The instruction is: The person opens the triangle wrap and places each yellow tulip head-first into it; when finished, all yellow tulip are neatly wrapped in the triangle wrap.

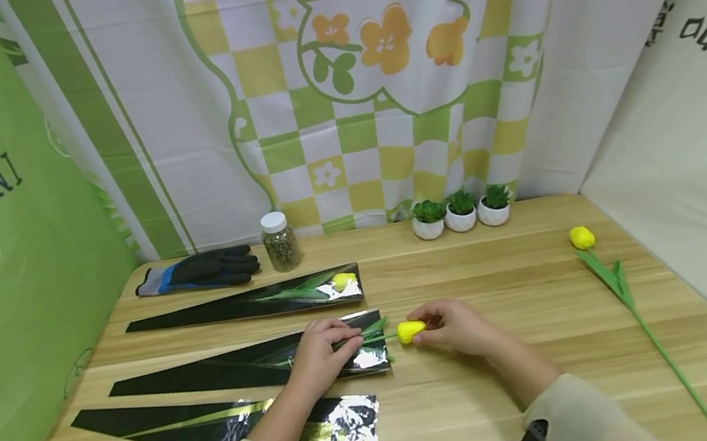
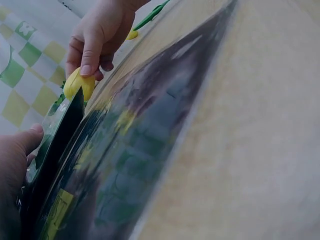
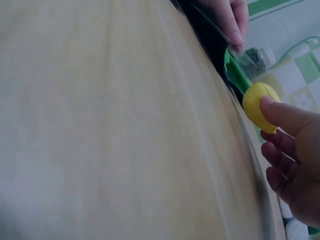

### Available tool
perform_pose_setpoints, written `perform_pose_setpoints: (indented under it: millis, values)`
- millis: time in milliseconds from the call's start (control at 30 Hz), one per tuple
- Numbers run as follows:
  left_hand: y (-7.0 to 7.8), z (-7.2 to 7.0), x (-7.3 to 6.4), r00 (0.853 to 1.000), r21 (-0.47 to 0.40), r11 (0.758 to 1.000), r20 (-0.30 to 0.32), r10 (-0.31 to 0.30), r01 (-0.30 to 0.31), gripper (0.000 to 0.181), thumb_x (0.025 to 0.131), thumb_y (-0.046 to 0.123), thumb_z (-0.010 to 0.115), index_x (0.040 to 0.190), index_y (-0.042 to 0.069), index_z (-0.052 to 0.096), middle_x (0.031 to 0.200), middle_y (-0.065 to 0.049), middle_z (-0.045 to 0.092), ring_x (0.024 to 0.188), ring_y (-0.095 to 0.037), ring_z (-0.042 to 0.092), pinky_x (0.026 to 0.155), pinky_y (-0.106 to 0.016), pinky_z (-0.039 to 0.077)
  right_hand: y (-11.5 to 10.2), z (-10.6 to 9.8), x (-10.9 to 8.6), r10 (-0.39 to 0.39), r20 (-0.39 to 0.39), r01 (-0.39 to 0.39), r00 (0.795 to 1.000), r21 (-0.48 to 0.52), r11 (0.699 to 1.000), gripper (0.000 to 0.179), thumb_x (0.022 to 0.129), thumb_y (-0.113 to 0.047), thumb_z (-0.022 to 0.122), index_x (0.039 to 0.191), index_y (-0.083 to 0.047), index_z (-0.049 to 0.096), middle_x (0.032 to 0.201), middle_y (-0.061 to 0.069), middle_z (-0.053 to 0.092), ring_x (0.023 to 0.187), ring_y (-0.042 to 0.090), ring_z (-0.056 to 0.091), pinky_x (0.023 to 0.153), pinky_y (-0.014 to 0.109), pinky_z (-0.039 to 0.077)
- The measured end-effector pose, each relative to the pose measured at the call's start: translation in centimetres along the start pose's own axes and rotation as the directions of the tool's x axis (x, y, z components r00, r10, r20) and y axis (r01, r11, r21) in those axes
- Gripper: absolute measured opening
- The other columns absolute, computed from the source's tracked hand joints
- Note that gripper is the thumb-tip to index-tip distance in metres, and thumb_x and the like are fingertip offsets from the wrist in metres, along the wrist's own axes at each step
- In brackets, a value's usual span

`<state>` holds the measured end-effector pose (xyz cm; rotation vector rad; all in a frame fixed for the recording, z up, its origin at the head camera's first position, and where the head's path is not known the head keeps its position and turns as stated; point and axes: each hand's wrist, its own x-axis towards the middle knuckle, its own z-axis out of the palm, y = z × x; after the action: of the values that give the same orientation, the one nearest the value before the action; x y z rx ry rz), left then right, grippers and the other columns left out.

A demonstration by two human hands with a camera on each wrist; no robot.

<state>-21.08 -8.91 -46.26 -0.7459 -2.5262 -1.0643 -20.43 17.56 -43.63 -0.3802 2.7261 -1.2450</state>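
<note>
A yellow artificial tulip (image 1: 410, 332) lies with its stem and green leaves partly inside the middle black flower sleeve (image 1: 203, 372), its bloom beyond the sleeve's right end. My right hand (image 1: 453, 326) pinches the bloom (image 3: 257, 104) between thumb and fingers. My left hand (image 1: 325, 355) pinches the clear film near the sleeve's mouth; its thumb lies along that film in the left wrist view. Behind them, another black sleeve (image 1: 200, 312) encloses a yellow tulip (image 1: 344, 280). Nearer me lies a flat, shiny black sleeve (image 1: 171, 430), partly covered by my left forearm.
One loose tulip (image 1: 645, 328) lies along the table's right side. At the back stand a white-capped jar (image 1: 281, 244) and three small potted plants (image 1: 461, 214). A black and blue glove (image 1: 203, 270) lies at the back left. A patterned curtain (image 1: 367, 132) hangs behind the table.
</note>
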Motion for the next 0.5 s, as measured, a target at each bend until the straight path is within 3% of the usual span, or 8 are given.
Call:
perform_pose_setpoints:
  millis: [100,333,500]
  values:
    - [0.0,0.0,0.0,1.000,0.013,1.000,-0.007,0.018,-0.018,0.018,0.087,0.024,0.074,0.097,0.011,0.079,0.097,-0.003,0.069,0.098,-0.023,0.060,0.088,-0.044,0.049,-0.5,0.7,0.3,0.004,-0.007,-0.004,1.000,-0.008,1.000,0.033,0.083,-0.022,0.079,0.112,-0.009,0.073,0.103,0.003,0.071,0.088,0.012,0.059,0.082,0.029,0.051]
    - [0.3,-0.2,0.1,0.994,-0.025,0.995,0.044,-0.100,0.101,0.016,0.086,0.022,0.075,0.099,0.013,0.079,0.101,-0.001,0.070,0.105,-0.023,0.061,0.096,-0.045,0.048,-1.3,2.1,0.9,0.016,-0.003,-0.016,1.000,-0.023,1.000,0.031,0.082,-0.026,0.079,0.110,-0.013,0.074,0.099,0.000,0.070,0.086,0.012,0.057,0.079,0.027,0.049]
    - [0.4,-0.2,0.2,0.993,-0.035,0.993,0.043,-0.113,0.114,0.016,0.086,0.022,0.075,0.099,0.013,0.079,0.101,-0.001,0.070,0.105,-0.022,0.061,0.095,-0.045,0.048,-1.8,2.7,1.0,-0.006,-0.007,0.006,1.000,-0.037,0.999,0.030,0.082,-0.027,0.080,0.108,-0.013,0.074,0.087,-0.002,0.066,0.079,0.011,0.053,0.071,0.025,0.047]
